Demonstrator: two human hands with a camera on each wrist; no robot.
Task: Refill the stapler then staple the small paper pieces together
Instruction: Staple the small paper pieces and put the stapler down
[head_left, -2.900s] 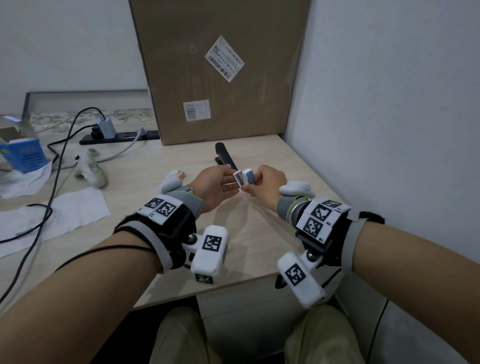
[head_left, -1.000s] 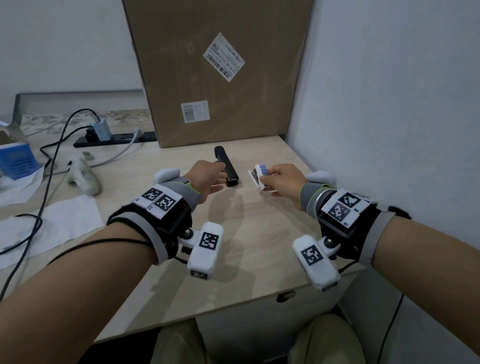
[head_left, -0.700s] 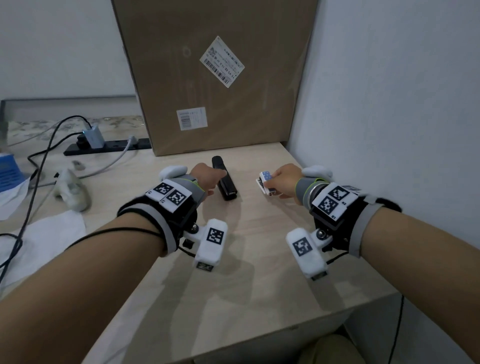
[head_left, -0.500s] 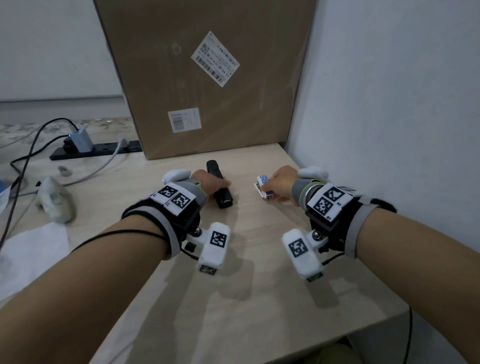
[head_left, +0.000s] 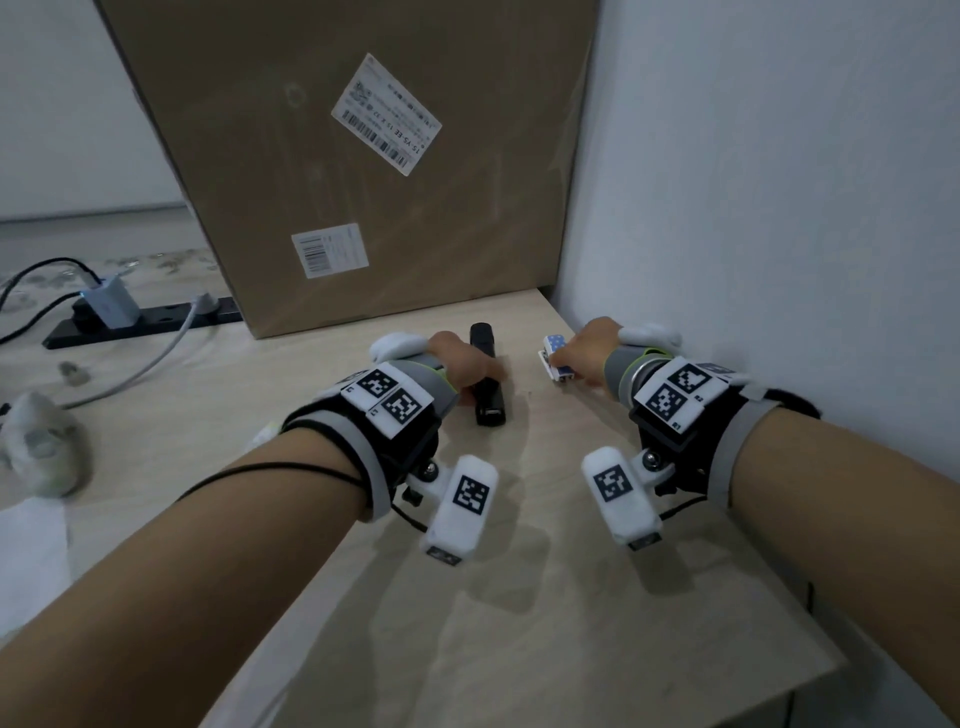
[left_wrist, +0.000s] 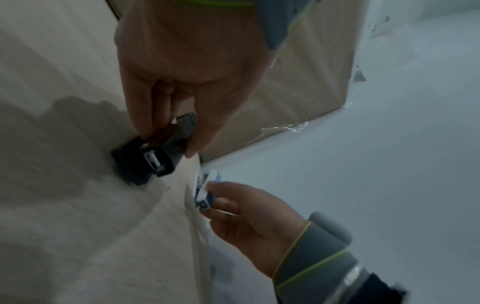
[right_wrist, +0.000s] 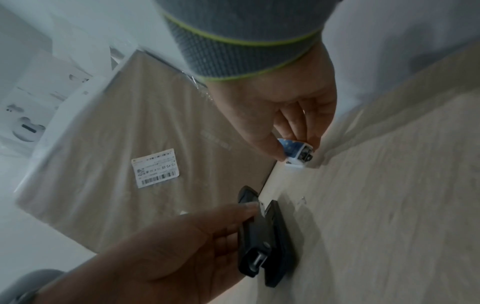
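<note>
The stapler (head_left: 487, 387) lies on the desk (head_left: 519, 597), just in front of the cardboard box (head_left: 337, 171) standing at the back. The left hand (head_left: 465, 364) is on the stapler's left side; the right hand (head_left: 589, 353) is to its right — beside the wall (head_left: 779, 208) — holding the small box of staples (head_left: 557, 358). Far left, beside the cardboard box — a power strip (head_left: 140, 325).

Right hand (right_wrist: 280, 107) pinches staple box (right_wrist: 296, 152); left hand (right_wrist: 182, 242) grips stapler (right_wrist: 262, 236).
</note>
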